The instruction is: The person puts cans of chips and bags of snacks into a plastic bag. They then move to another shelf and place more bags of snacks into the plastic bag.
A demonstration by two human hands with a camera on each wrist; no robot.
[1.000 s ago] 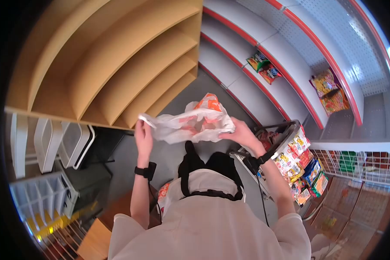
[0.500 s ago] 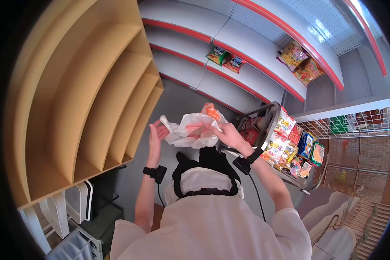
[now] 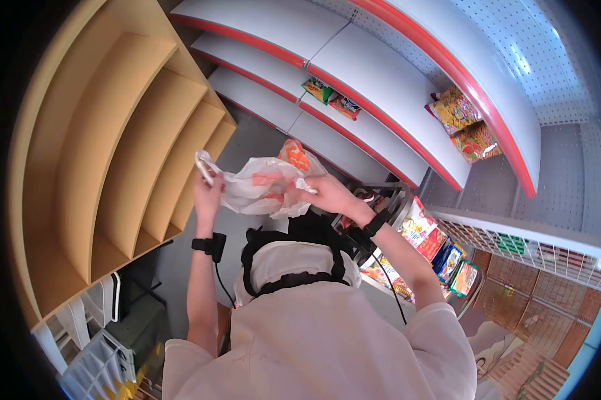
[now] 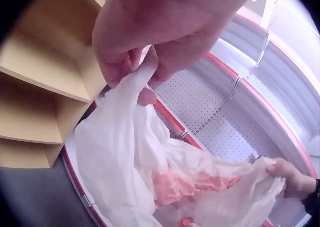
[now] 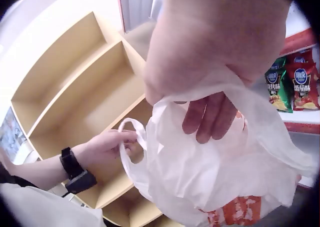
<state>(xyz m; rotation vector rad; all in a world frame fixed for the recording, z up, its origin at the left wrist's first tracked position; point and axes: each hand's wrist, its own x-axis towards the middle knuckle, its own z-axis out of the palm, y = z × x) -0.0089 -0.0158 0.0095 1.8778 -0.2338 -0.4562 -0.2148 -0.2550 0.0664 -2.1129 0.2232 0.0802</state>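
A white plastic carrier bag [image 3: 250, 190] with orange-red print hangs spread between my two hands in front of my body. My left hand [image 3: 208, 197] grips one handle loop of it, bunched between thumb and fingers in the left wrist view. On the other side my right hand [image 3: 335, 199] holds the bag's rim by the opposite handle. In the right wrist view, several fingers [image 5: 220, 114] of that hand reach inside the bag's mouth, with the film draped over the hand. Crumpled reddish print [image 4: 172, 187] shows through the thin film.
A wooden shelf unit [image 3: 124, 127] stands at the left. Red-edged white shelves [image 3: 387, 63] ahead carry a few snack bags [image 3: 344, 105] and noodle packs [image 3: 474, 140]. At my right is a cart of packaged snacks [image 3: 417, 227], beside a white wire basket [image 3: 547, 247].
The left hand, spread beside the bag half a second ago, now grips its handle and has moved left. The right hand keeps hold. The head view has turned.
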